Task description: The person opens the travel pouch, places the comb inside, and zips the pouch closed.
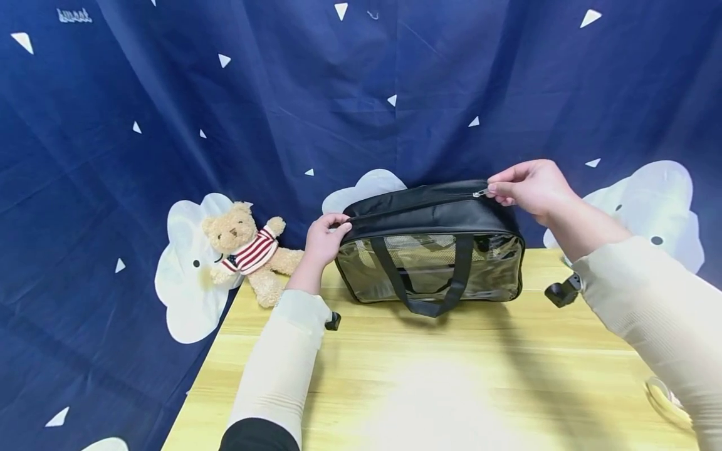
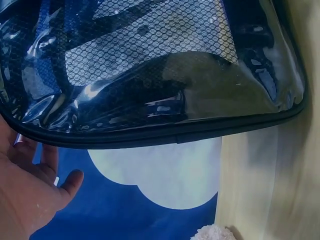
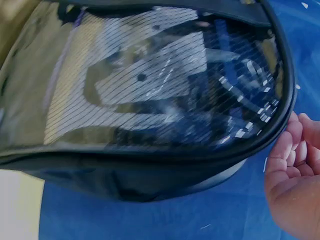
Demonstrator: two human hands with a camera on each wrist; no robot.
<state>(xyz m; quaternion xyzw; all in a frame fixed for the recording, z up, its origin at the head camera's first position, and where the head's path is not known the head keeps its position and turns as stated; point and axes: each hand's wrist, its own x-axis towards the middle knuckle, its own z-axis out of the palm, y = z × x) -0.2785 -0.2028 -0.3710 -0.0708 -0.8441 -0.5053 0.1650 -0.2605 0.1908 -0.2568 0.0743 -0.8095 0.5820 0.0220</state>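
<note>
A black bag (image 1: pixel 429 213) with clear plastic sides stands upright on the table, its dark strap handle (image 1: pixel 431 307) hanging down the front. At the bag's top left corner, my left hand (image 1: pixel 324 241) pinches the edge by the end of the zipper. My right hand (image 1: pixel 533 188) holds the metal zipper pull (image 1: pixel 481 193) between thumb and fingers, near the top right corner. Mesh (image 2: pixel 165 35) shows through the clear side in the left wrist view. The right wrist view shows the curled fingers (image 3: pixel 287 155) beside the bag's rim, with the pull hidden.
A teddy bear (image 1: pixel 242 244) in a striped shirt leans at the table's back left. Behind the wooden table (image 1: pixel 350 376) hangs a blue curtain (image 1: pixel 316 75) with white clouds and triangles. A roll of tape (image 1: pixel 665 398) lies near the right edge, partly behind the right sleeve.
</note>
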